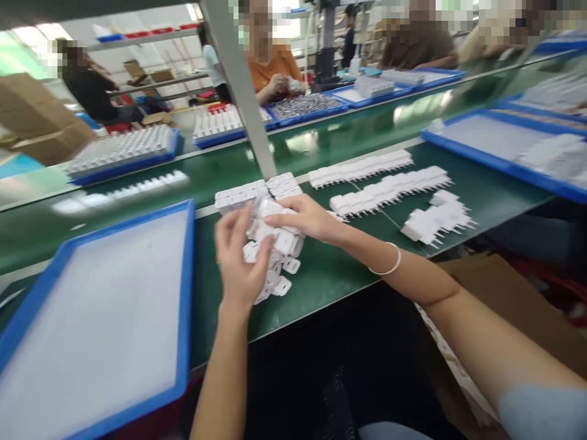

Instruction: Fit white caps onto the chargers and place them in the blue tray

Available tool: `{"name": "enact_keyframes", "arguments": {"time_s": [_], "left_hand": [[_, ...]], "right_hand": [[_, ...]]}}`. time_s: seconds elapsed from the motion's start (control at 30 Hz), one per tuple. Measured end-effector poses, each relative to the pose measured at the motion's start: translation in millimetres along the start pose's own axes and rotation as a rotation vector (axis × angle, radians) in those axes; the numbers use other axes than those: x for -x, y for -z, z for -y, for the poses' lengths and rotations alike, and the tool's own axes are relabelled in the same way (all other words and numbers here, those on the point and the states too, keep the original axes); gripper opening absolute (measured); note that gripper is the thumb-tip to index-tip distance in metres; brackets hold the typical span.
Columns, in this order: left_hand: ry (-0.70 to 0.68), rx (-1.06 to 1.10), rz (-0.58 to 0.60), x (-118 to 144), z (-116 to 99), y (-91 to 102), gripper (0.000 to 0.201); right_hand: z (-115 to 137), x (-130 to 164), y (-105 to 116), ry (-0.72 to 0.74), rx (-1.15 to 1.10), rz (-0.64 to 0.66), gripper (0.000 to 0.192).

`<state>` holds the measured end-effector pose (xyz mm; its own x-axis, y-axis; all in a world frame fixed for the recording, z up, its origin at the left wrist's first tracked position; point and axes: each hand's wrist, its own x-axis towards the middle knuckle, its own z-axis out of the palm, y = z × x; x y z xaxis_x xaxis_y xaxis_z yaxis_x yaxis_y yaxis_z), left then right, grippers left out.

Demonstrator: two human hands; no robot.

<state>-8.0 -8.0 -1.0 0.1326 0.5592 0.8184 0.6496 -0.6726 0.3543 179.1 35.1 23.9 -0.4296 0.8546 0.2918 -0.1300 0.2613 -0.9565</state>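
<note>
- White plastic pieces [285, 243] lie heaped between the front and back edges of a green workbench [316, 287].
- I have the right hand [305, 217] nearly closed, thumb and fingers on a blurred white part [269, 208].
- The left hand [241, 263] curls half open beside it; motion blur means I cannot tell whether it grips anything.
- A blue-rimmed tray [184, 293] flanks the heap.

Beyond the metal post [238, 79], a person in an orange top [277, 61] is near a blue tray [316, 117]. Cardboard boxes [41, 119] stand at the left.
</note>
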Motion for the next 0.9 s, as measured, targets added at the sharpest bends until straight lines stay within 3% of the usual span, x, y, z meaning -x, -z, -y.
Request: {"name": "enact_keyframes", "arguments": {"time_s": [0.1,0.23,0.33,0.4,0.5,0.57,0.6,0.63,0.7,0.8,0.9], "left_hand": [[0.126,0.223,0.065,2.9,-4.3,-2.7,0.037],[0.334,0.402,0.024,6.2,-4.4,-3.5,0.035],[0.495,0.465,-0.002,8.1,-0.9,-2.2,0.039],[0.445,0.319,-0.101,9.8,0.7,-0.4,0.049],[0.006,-0.072,-0.325,13.1,-0.6,1.9,0.052],[-0.314,-0.160,-0.295,14.6,-3.4,1.3,0.048],[-0.396,-0.142,-0.228,14.7,-4.8,0.1,0.048],[-0.405,-0.108,-0.152,14.4,-6.0,-1.4,0.048],[-0.282,-0.053,-0.044,12.9,-7.2,-4.3,0.049],[-0.062,0.020,0.050,10.9,-6.5,-5.0,0.049],[0.027,0.116,0.125,10.8,-5.5,-2.1,0.045]], "right_hand": [[0.9,5.3,-3.5,-0.005,0.011,0.030,0.030],[4.8,10.4,-3.5,-0.142,-0.098,0.177,0.025],[7.1,11.7,-4.2,-0.188,-0.113,0.192,0.029],[7.6,11.8,-5.6,-0.198,-0.095,0.158,0.027],[7.3,11.9,-7.7,-0.210,-0.071,0.111,0.026],[7.4,12.0,-8.4,-0.194,-0.056,0.081,0.024],[7.7,12.0,-8.4,-0.176,-0.051,0.067,0.023],[8.4,12.0,-8.3,-0.157,-0.044,0.053,0.024],[10.3,11.9,-7.7,-0.134,-0.030,0.037,0.025],[13.1,11.9,-6.2,-0.150,-0.015,0.052,0.018],[13.1,12.2,-4.6,-0.155,0.003,0.081,0.012]]}}
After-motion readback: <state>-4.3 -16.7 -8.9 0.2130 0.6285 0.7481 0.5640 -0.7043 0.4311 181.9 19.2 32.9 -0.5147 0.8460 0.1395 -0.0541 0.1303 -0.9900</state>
